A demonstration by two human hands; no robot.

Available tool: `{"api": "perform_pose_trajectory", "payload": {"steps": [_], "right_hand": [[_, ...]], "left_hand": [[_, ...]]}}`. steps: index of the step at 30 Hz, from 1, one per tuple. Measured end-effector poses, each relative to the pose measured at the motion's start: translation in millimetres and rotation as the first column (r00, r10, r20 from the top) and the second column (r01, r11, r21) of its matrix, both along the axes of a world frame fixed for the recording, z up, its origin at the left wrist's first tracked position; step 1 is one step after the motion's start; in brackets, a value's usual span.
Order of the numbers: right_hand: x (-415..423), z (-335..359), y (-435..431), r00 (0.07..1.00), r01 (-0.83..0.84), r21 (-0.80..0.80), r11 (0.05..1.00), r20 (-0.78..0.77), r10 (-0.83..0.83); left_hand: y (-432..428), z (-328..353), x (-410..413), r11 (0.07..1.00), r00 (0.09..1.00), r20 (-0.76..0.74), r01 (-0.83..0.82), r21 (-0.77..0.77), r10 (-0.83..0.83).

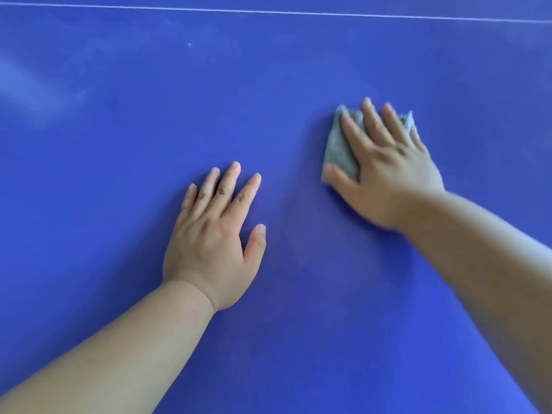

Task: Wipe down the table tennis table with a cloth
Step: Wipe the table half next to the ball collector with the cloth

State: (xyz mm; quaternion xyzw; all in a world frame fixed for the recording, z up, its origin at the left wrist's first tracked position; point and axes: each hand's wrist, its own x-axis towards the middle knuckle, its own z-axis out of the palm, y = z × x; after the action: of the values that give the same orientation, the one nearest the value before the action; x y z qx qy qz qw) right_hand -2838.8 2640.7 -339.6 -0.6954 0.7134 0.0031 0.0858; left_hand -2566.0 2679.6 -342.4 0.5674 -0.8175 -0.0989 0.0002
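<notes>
Far to the left of the left hand (213, 234), a pale, hazy smear (30, 85) is seen on the blue table tennis table (89, 189). It is probably dust or glare, and which cannot be told. The left hand is laid flat on the bare surface with its fingers straight and slightly spread and nothing held. It is judged to be placed there as a brace, so that weight can be carried while the other arm reaches forward.

To the right of it and a little farther out, the grey cloth (337, 147) is lying bunched on the table. It is pressed down under the right hand (385, 168), whose fingers are stretched wide across it rather than curled round it. A broad, flat press of this kind is judged to suit wiping, since more cloth is kept against the surface. The right hand is slightly blurred — a stroke is probably under way.

Well beyond both hands, a thin white line (268, 11) is seen across the table, with a small speck (190, 44) short of it — ground that is judged not yet wiped.
</notes>
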Motion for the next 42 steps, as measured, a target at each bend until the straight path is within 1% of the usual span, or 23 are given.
{"api": "perform_pose_trajectory", "payload": {"steps": [3, 5, 6, 8, 10, 12, 13, 14, 16, 18, 20, 22, 23, 26, 27, 28, 30, 33, 36, 38, 39, 40, 42], "right_hand": [[7, -4, -64, 0.987, 0.157, 0.033, 0.987, 0.021, -0.157], [23, -3, -72, 0.989, 0.146, 0.049, 0.988, 0.024, -0.148], [31, -3, -63, 0.996, 0.086, 0.037, 0.996, 0.022, -0.086], [42, -3, -21, 0.993, -0.108, -0.029, 0.994, 0.038, 0.109], [43, -4, 32, 0.957, -0.278, -0.079, 0.957, 0.057, 0.283], [36, -5, 61, 0.932, -0.352, -0.062, 0.934, 0.070, 0.356], [30, -4, 61, 0.936, -0.342, -0.037, 0.939, 0.071, 0.344], [24, -2, 53, 0.955, -0.291, -0.011, 0.957, 0.065, 0.291], [17, 2, 20, 0.995, -0.086, 0.029, 0.996, 0.048, 0.084], [16, 0, -29, 0.994, 0.104, 0.040, 0.994, 0.037, -0.106], [23, -4, -77, 0.984, 0.174, 0.060, 0.983, 0.022, -0.176], [32, -5, -102, 0.989, 0.144, 0.068, 0.987, 0.016, -0.145], [35, -5, -102, 0.996, 0.089, 0.062, 0.994, 0.018, -0.090], [38, -1, -58, 0.981, -0.194, 0.009, 0.981, 0.029, 0.194], [40, -1, -36, 0.964, -0.263, -0.005, 0.965, 0.038, 0.263], [40, -3, -18, 0.955, -0.292, -0.017, 0.956, 0.051, 0.293], [33, -4, -13, 0.967, -0.242, -0.017, 0.970, 0.077, 0.243], [20, -4, -67, 0.999, 0.000, 0.002, 1.000, 0.041, 0.000], [14, -6, -146, 0.973, 0.225, 0.012, 0.974, 0.040, -0.226], [22, -6, -179, 0.953, 0.295, 0.050, 0.954, 0.054, -0.297], [30, -7, -183, 0.956, 0.283, 0.056, 0.958, 0.059, -0.286], [38, -7, -179, 0.971, 0.232, 0.043, 0.972, 0.056, -0.234], [56, -5, -144, 0.998, 0.012, -0.013, 1.000, 0.056, -0.011]], "left_hand": [[0, -1, 0, 1.000, 1.000, -0.009, -0.006, -0.020, 0.006], [1, -1, 0, 1.000, 1.000, -0.007, 0.000, -0.024, 0.000], [1, -2, 1, 1.000, 1.000, -0.004, 0.001, -0.022, -0.001], [0, -3, 2, 1.000, 1.000, 0.015, 0.003, -0.013, -0.002], [0, -3, 1, 1.000, 0.999, 0.050, 0.014, -0.003, -0.014], [-1, -1, 1, 1.000, 0.996, 0.084, 0.021, 0.021, -0.023], [-1, 2, 0, 0.999, 0.995, 0.094, 0.024, 0.035, -0.027], [0, 3, 0, 0.999, 0.995, 0.098, 0.023, 0.049, -0.028], [0, 7, 1, 0.998, 0.995, 0.094, 0.016, 0.065, -0.023], [-3, 6, -2, 0.998, 0.998, 0.064, -0.010, 0.061, 0.006], [-14, 6, -8, 0.998, 0.999, 0.017, -0.049, 0.047, 0.049], [-41, 5, -12, 0.996, 0.996, -0.018, -0.088, 0.025, 0.088], [-62, 5, -12, 0.994, 0.994, -0.027, -0.109, 0.023, 0.109], [-128, 3, -5, 0.987, 0.988, -0.029, -0.153, 0.047, 0.154], [-144, 3, -4, 0.988, 0.989, -0.013, -0.148, 0.048, 0.149], [-153, 2, -4, 0.990, 0.991, 0.012, -0.136, 0.041, 0.135], [-158, 0, -5, 0.993, 0.992, 0.042, -0.116, 0.011, 0.116], [-156, -2, -5, 0.994, 0.994, 0.030, -0.107, -0.018, 0.107], [-158, -3, -4, 0.994, 0.994, 0.037, -0.106, -0.033, 0.107], [-158, -4, -4, 0.994, 0.994, 0.033, -0.104, -0.037, 0.105], [-157, -4, -5, 0.994, 0.994, 0.031, -0.103, -0.035, 0.104], [-157, -3, -5, 0.994, 0.994, 0.028, -0.102, -0.032, 0.103], [-158, -2, -5, 0.994, 0.994, 0.020, -0.102, -0.025, 0.103]]}}
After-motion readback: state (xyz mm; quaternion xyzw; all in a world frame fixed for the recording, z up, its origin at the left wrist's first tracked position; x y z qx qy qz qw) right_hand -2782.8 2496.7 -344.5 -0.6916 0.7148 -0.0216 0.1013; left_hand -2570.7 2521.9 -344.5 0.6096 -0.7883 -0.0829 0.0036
